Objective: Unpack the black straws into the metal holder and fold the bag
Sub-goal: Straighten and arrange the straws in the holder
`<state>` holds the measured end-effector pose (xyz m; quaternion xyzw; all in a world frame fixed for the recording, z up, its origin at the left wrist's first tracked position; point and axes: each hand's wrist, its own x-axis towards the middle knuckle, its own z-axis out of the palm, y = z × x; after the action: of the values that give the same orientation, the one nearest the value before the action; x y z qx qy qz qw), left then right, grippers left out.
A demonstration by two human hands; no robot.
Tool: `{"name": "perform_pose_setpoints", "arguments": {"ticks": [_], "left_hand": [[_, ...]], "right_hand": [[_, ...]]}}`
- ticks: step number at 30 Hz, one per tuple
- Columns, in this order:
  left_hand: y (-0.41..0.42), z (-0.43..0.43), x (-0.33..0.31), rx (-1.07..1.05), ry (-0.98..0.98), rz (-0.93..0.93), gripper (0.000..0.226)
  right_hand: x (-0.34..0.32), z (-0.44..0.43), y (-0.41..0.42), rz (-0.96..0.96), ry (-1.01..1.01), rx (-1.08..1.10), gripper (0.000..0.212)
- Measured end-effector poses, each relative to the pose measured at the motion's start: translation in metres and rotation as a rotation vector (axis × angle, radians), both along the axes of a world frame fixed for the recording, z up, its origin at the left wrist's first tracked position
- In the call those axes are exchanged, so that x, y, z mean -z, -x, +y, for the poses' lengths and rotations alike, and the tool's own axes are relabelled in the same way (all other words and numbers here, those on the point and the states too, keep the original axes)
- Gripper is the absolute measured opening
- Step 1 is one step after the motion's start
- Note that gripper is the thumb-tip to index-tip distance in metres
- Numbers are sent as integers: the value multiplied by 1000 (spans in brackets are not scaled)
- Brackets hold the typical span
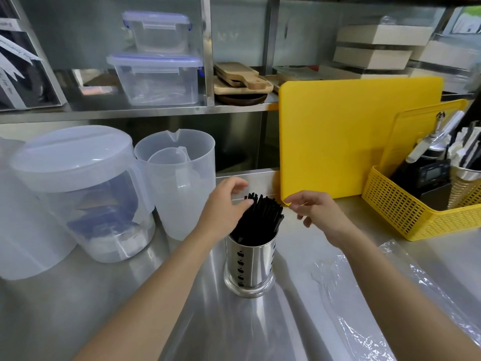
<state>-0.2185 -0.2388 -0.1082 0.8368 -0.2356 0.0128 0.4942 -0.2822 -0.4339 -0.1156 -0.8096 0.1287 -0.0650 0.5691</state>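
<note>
Our left hand (223, 204) at nine, right hand (318, 211) at three o'clock, fingers loose, empty: let's level straws (257, 220) gently in holder (251, 267).

Bare hands (224, 204), forearms (177, 272) seemingly bare too

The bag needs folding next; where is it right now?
Head view, lower right: the clear bag lies on the steel counter, right of the metal holder and in front of the yellow basket.

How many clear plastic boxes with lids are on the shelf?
2. The smaller box is stacked on the larger box, at the left of the shelf; more could be hidden behind them.
</note>
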Motion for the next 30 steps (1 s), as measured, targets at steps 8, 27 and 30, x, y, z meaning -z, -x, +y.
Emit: {"name": "perform_pose_setpoints", "arguments": {"ticks": [8, 27, 30], "left_hand": [[-16, -21, 1, 285, -192, 278, 91], [-28, 6, 11, 202, 205, 219, 36], [-26, 7, 10, 227, 208, 231, 35]], "right_hand": [[4, 13, -5, 85, -100, -253, 28], [18, 26, -32, -123, -372, -120, 20], [19, 26, -34, -122, -367, -112, 21]]}}
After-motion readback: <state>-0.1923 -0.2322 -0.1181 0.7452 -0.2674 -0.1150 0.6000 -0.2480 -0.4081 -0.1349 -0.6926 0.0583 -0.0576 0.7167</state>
